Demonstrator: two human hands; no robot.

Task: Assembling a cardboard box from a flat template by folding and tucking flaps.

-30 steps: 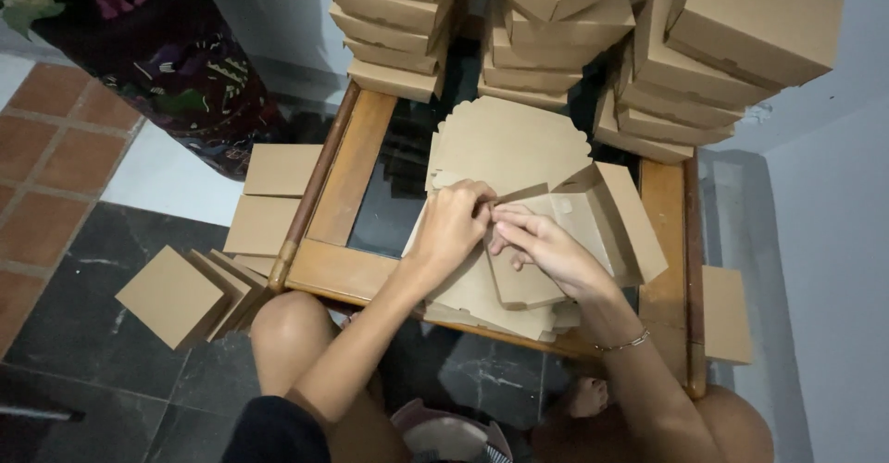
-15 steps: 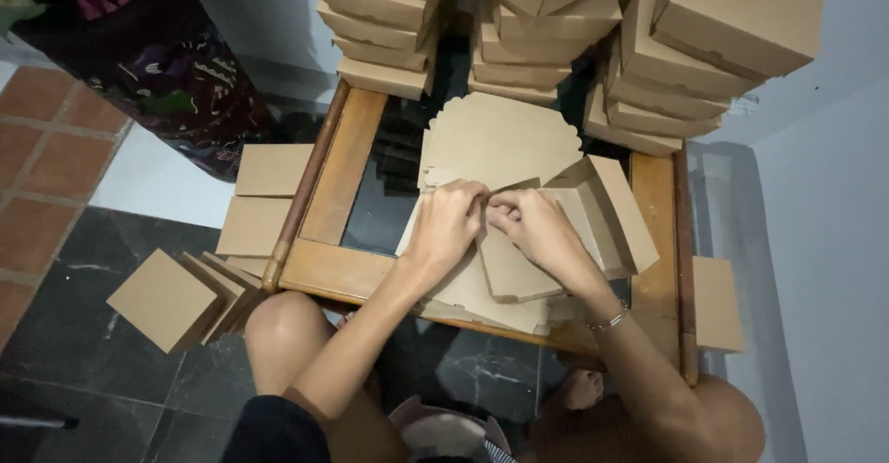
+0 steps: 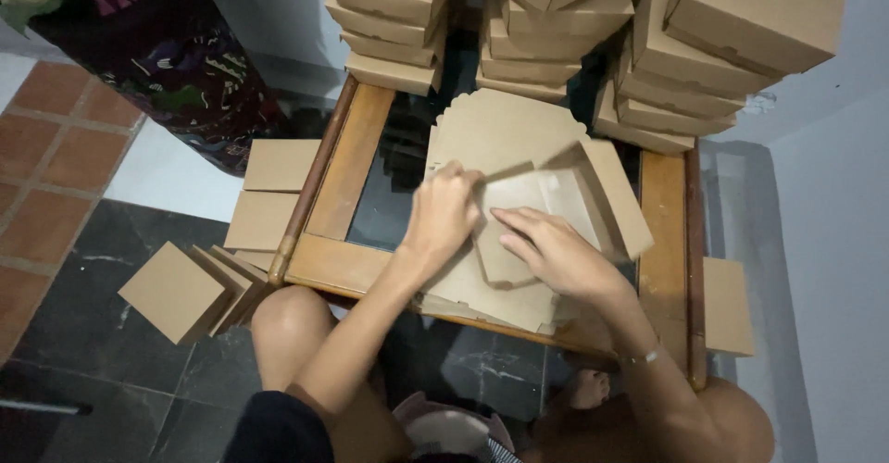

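Left hand point(image 3: 444, 211) and right hand point(image 3: 554, 252) press a half-folded cardboard box point(image 3: 565, 194).

Two hands, left hand point(image 3: 444, 215) and right hand point(image 3: 554, 252), on one half-folded cardboard box point(image 3: 565, 194). One wooden table point(image 3: 343, 264). Three stacks of folded boxes point(image 3: 556, 32) at twelve o'clock; flat cardboard pieces point(image 3: 176, 289) at nine o'clock, number unclear.

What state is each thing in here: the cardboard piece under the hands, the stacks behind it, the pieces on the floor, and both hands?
Brown cardboard box blank: half folded, right wall raised, lying on a pile of flat blanks.
Stacked brown cardboard boxes: folded, closed, piled high.
Flat brown cardboard pieces: unfolded, fanned on the floor.
Wooden glass-topped table: upright, bearing everything.
Left hand: pressing a flap.
Right hand: flat on the blank.
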